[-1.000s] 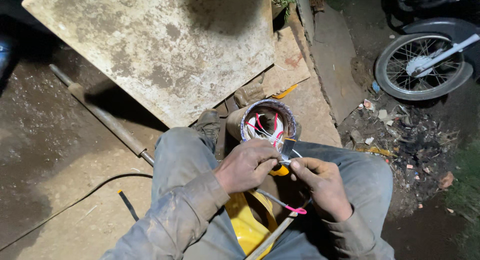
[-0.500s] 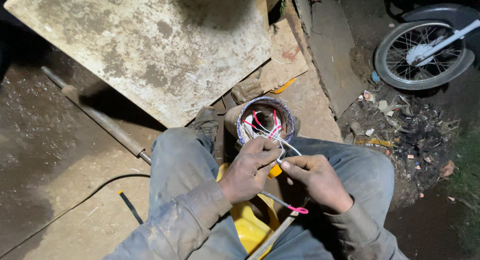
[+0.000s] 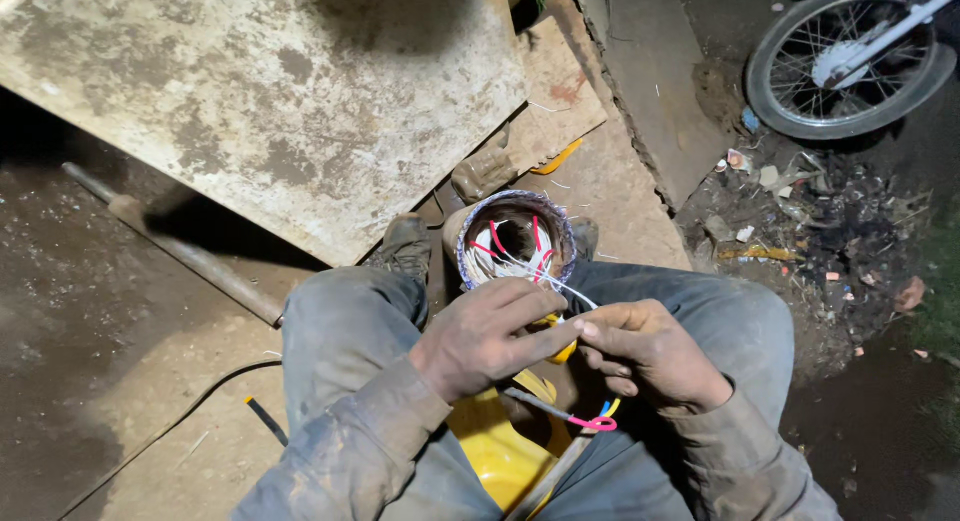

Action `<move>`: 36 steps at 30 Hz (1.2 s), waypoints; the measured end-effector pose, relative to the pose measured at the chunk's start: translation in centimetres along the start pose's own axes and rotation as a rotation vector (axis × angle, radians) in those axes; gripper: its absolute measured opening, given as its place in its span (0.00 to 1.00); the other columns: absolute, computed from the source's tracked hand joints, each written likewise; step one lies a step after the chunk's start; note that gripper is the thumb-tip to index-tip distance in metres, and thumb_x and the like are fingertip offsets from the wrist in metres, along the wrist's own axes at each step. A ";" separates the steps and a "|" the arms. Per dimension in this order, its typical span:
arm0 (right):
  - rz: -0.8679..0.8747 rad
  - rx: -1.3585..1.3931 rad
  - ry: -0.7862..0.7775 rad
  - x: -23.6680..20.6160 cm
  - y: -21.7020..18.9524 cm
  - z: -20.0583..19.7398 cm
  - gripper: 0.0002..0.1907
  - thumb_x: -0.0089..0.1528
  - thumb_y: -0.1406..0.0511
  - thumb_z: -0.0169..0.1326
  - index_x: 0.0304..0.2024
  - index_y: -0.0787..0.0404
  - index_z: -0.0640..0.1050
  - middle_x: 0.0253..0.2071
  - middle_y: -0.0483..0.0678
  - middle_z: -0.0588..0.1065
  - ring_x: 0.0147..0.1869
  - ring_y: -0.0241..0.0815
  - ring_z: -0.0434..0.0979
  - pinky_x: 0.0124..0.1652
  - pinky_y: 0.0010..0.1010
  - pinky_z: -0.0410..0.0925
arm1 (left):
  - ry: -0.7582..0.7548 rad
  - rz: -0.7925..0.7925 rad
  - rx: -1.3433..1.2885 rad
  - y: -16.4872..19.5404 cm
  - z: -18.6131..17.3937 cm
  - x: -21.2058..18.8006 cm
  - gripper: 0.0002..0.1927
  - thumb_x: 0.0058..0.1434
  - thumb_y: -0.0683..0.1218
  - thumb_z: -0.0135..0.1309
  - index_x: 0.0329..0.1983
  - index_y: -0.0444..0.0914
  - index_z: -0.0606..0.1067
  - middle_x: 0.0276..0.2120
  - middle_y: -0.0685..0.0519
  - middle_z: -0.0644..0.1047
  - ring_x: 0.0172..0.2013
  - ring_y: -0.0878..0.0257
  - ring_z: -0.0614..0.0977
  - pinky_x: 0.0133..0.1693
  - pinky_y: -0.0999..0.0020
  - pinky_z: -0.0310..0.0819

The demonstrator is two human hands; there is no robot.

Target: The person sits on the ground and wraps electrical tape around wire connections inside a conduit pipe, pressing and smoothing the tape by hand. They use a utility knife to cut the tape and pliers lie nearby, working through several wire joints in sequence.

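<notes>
Dirt ground at night, round wound motor stator [image 3: 517, 243] with white and red sleeving between knees; left hand [image 3: 480, 333] and right hand [image 3: 650, 353] fingers pinch its thin white wire lead [image 3: 573, 297] just above a yellow-handled tool [image 3: 562, 349].

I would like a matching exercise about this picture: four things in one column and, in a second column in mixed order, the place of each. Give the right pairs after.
Things:
1. wheel
2. slab
3. round wire coil
4. pipe

Places:
A. between the knees, just beyond both hands
B. top right corner, on dark ground
C. on the ground at left, running under the slab's edge
D. upper left, large and flat, stained

Pairs: 1-B, 2-D, 3-A, 4-C

The left hand and right hand meet over white wires from the coil.
</notes>
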State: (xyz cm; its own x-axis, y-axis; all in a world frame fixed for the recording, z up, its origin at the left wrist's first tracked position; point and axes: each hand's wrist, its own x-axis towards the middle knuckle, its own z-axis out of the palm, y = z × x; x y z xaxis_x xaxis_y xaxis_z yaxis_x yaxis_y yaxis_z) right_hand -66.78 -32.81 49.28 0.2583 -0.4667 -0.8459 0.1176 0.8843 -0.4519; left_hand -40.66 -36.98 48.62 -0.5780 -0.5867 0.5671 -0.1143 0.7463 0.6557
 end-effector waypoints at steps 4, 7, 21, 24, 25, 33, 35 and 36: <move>-0.051 0.012 -0.006 0.1 0.2 -0.1 0.12 0.63 0.66 0.58 0.42 0.72 0.81 0.25 0.46 0.75 0.20 0.30 0.63 0.18 0.23 0.58 | 0.060 -0.045 -0.157 -0.6 1.1 0.0 0.19 0.57 0.39 0.60 0.53 0.37 0.75 0.47 0.45 0.78 0.50 0.49 0.82 0.52 0.56 0.78; -0.111 -0.024 0.020 0.0 0.4 0.3 0.13 0.63 0.65 0.57 0.42 0.70 0.83 0.25 0.46 0.75 0.20 0.31 0.65 0.18 0.24 0.60 | 0.161 -0.285 -0.316 -0.5 2.3 0.0 0.14 0.60 0.38 0.57 0.50 0.36 0.75 0.45 0.47 0.78 0.47 0.50 0.82 0.49 0.58 0.78; -1.014 -0.998 0.556 -1.6 0.6 6.0 0.09 0.60 0.69 0.63 0.43 0.64 0.82 0.39 0.54 0.82 0.40 0.47 0.85 0.39 0.31 0.75 | 0.070 -0.542 -0.366 -3.1 3.3 1.6 0.05 0.57 0.44 0.61 0.31 0.40 0.77 0.28 0.53 0.78 0.33 0.61 0.79 0.39 0.64 0.69; -1.111 -0.971 0.654 -1.7 0.6 6.9 0.13 0.59 0.71 0.65 0.46 0.64 0.80 0.42 0.54 0.81 0.43 0.47 0.85 0.42 0.31 0.75 | 0.094 -0.715 -0.640 -3.2 4.0 1.6 0.06 0.62 0.43 0.58 0.32 0.37 0.74 0.28 0.55 0.78 0.31 0.70 0.78 0.35 0.71 0.73; -1.133 -0.955 0.673 -1.8 0.6 7.0 0.14 0.59 0.71 0.65 0.46 0.64 0.79 0.43 0.54 0.81 0.44 0.47 0.85 0.42 0.31 0.75 | 0.119 -0.706 -0.677 -3.3 4.2 1.5 0.06 0.63 0.43 0.58 0.32 0.36 0.74 0.28 0.56 0.77 0.32 0.72 0.77 0.35 0.72 0.73; -1.162 -1.189 0.564 -2.3 0.1 7.2 0.15 0.56 0.72 0.63 0.46 0.61 0.81 0.40 0.52 0.81 0.41 0.48 0.83 0.41 0.33 0.75 | 0.136 -0.921 -0.796 -3.4 5.5 1.1 0.10 0.65 0.44 0.54 0.30 0.34 0.74 0.23 0.57 0.75 0.25 0.73 0.74 0.26 0.72 0.69; -1.104 -1.218 0.559 -2.2 0.2 7.5 0.14 0.57 0.71 0.63 0.45 0.62 0.81 0.38 0.53 0.80 0.39 0.50 0.83 0.38 0.35 0.75 | 0.128 -0.933 -0.621 -3.3 5.5 1.5 0.10 0.65 0.44 0.50 0.30 0.34 0.75 0.21 0.54 0.76 0.24 0.72 0.73 0.26 0.69 0.70; -1.072 -1.228 0.546 -2.1 0.3 7.6 0.13 0.57 0.71 0.63 0.45 0.62 0.81 0.37 0.53 0.80 0.38 0.50 0.82 0.38 0.36 0.74 | 0.164 -0.922 -0.499 -3.1 5.4 1.8 0.13 0.68 0.46 0.50 0.30 0.34 0.74 0.21 0.50 0.74 0.24 0.68 0.72 0.27 0.67 0.69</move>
State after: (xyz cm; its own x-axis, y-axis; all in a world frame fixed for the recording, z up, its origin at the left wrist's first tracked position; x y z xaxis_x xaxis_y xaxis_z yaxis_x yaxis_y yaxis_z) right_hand -60.00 -31.43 53.12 0.1991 -0.9765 0.0820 -0.8074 -0.2109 -0.5511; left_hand -45.77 -38.64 44.93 -0.3170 -0.9229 -0.2185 -0.0868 -0.2011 0.9757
